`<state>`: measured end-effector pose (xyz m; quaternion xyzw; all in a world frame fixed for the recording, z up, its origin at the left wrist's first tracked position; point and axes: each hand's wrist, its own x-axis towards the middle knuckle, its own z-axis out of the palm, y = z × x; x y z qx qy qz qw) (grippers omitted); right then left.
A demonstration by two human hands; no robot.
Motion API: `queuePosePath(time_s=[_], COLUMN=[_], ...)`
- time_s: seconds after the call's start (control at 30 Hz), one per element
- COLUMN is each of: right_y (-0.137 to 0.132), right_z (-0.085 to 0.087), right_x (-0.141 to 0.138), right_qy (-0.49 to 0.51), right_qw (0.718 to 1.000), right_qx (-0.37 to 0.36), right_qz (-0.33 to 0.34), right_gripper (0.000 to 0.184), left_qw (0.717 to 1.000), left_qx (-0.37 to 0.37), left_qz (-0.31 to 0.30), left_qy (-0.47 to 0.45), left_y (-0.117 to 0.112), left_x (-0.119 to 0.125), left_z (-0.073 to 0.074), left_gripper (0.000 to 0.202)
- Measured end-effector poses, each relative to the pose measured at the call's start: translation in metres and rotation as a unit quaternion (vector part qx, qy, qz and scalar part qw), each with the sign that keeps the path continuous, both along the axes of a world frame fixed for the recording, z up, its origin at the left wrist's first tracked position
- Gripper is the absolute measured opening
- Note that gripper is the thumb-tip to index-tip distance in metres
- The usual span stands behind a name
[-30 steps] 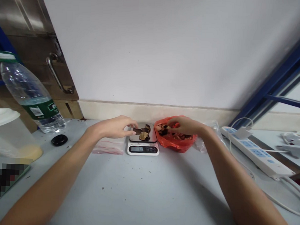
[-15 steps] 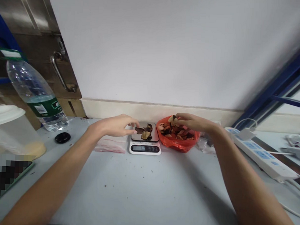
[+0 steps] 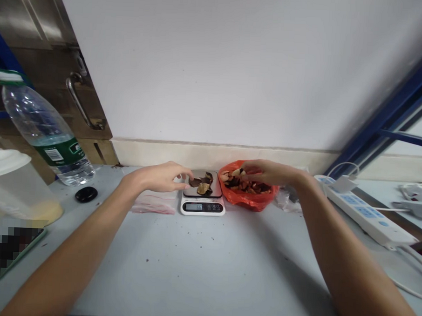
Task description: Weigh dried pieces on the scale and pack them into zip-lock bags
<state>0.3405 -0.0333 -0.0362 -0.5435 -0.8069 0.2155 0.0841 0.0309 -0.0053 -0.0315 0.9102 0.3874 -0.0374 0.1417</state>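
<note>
A white digital kitchen scale (image 3: pixel 202 207) stands near the wall with several dark, curled pieces of dried peel (image 3: pixel 204 189) on its metal plate. My left hand (image 3: pixel 164 177) hovers at the plate's left edge, thumb and forefinger apart, tips close to the nearest dark piece; whether they touch it is unclear. To the right of the scale lies an open red plastic bag (image 3: pixel 253 204) filled with more dried peel (image 3: pixel 255 185). Over it, my right hand (image 3: pixel 266 172) pinches a pale-and-dark piece at its fingertips; the other fingers reach down among the peel.
Clear zip bags (image 3: pixel 153 204) lie left of the scale. Farther left are a water bottle (image 3: pixel 54 137), a lidded plastic container (image 3: pixel 17 187), a black round lid (image 3: pixel 86 194) and a phone-like device (image 3: pixel 14 256). A power strip (image 3: pixel 365 213) with cables lies at right.
My right hand has lowered slightly with the pale piece toward the peel in the bag. My left hand keeps nearly the same pose. The view has shifted a little.
</note>
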Motion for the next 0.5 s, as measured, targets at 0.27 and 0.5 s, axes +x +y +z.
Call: queuePosePath(time_s=[0.27, 0.5], right_y=[-0.009, -0.005], right_z=[0.012, -0.015], right_x=[-0.028, -0.086], right_qy=[0.009, -0.083], right_qw=[0.991, 0.979], right_qx=[0.127, 0.186], right_qz=[-0.051, -0.016], right_gripper=[0.020, 0.037], left_qw=[1.000, 0.979], left_qx=[0.013, -0.037], left_qz=[0.006, 0.113], left_qy=[0.012, 0.167], left_y=[0.005, 0.009], left_x=[-0.004, -0.020], left_z=[0.000, 0.000], left_gripper=[0.042, 0.047])
